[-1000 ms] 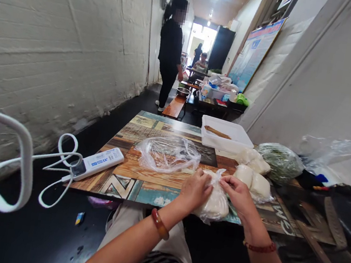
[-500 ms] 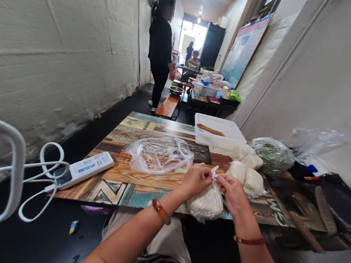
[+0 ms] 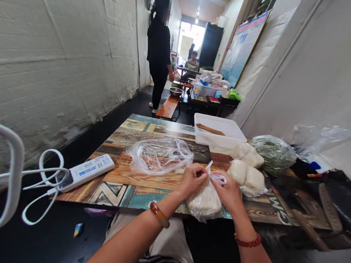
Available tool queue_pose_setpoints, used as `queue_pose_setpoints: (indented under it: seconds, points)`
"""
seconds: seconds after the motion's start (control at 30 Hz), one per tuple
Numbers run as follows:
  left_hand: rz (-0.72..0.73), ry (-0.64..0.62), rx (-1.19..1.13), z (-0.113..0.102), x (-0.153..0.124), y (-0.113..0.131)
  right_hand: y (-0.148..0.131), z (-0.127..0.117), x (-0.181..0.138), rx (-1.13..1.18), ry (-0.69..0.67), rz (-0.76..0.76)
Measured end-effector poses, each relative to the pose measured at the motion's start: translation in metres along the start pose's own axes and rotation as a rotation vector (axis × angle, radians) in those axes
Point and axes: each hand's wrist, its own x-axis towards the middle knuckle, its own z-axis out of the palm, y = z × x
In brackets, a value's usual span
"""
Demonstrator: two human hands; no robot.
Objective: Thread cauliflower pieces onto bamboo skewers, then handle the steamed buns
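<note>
My left hand (image 3: 191,179) and my right hand (image 3: 227,191) are both closed on the twisted neck of a clear plastic bag of white dough (image 3: 203,201) at the near edge of the patterned table (image 3: 142,179). The bag hangs slightly over the table edge above my lap. An empty crumpled clear bag (image 3: 159,154) lies just left of my left hand. More bagged dough pieces (image 3: 247,176) sit right of my right hand.
A white tray with chopsticks (image 3: 218,131) and a bag of greens (image 3: 274,153) stand at the table's far right. A white power strip with cable (image 3: 86,172) lies at the left edge. A person in black (image 3: 159,50) stands by a bench down the corridor.
My hands have drawn closer together on the bag's neck, and the bag's top now stands pinched up between them. The person in black shifted slightly left in view.
</note>
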Motion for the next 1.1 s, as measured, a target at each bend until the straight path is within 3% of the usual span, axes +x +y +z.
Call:
queue_pose_setpoints:
  seconds: [0.17, 0.4, 0.67, 0.93, 1.1]
  points:
    - [0.010, 0.052, -0.039, -0.001, -0.003, 0.001, -0.008, 0.005, 0.004, -0.034, -0.008, -0.040]
    - [-0.046, 0.112, -0.054, -0.004, -0.004, 0.005, -0.001, 0.017, 0.001, -0.033, 0.089, 0.030]
    - [0.012, -0.047, 0.008, -0.008, -0.001, 0.007, -0.009, 0.015, 0.002, -0.009, 0.060, -0.027]
    - [-0.132, 0.162, 0.072, -0.003, -0.002, 0.008, 0.004, 0.023, -0.003, 0.104, 0.096, 0.085]
    - [-0.089, -0.013, 0.024, -0.005, -0.004, 0.009, 0.009, 0.020, -0.005, 0.164, 0.040, 0.099]
